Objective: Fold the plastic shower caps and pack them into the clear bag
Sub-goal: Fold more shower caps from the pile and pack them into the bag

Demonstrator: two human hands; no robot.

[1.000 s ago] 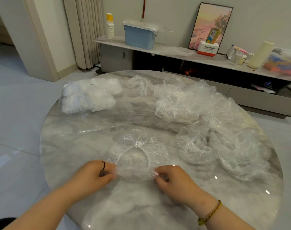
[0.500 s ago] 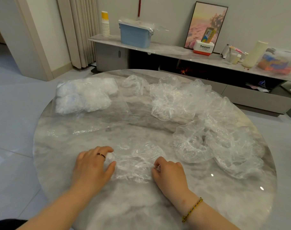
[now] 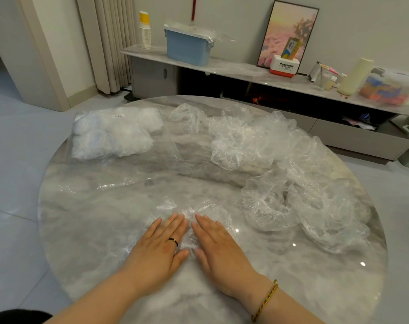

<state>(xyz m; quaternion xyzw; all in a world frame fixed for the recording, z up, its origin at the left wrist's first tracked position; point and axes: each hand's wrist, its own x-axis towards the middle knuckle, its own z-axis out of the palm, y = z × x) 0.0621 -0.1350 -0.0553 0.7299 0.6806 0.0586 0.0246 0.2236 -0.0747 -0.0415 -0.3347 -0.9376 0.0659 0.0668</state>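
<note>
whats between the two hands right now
A clear shower cap shows in the gap. The left hand and right hand press it flat on the table, as the head view shows.

The left forearm [image 3: 98,295] and right forearm [image 3: 297,309] reach in from the near side and converge, the left grip [image 3: 162,244] and right grip [image 3: 218,244] lying flat, palm-down, side by side, fingers straight, thumb tips almost touching.

The left hand [image 3: 162,244] and right hand [image 3: 218,242] are covering the near part of the flattened shower cap [image 3: 209,208]. The label [image 3: 119,116] on the clear bag [image 3: 114,136] is showing print too small to read. The bottom edge is cutting off the bench [image 3: 82,230] and both forearms.
</note>
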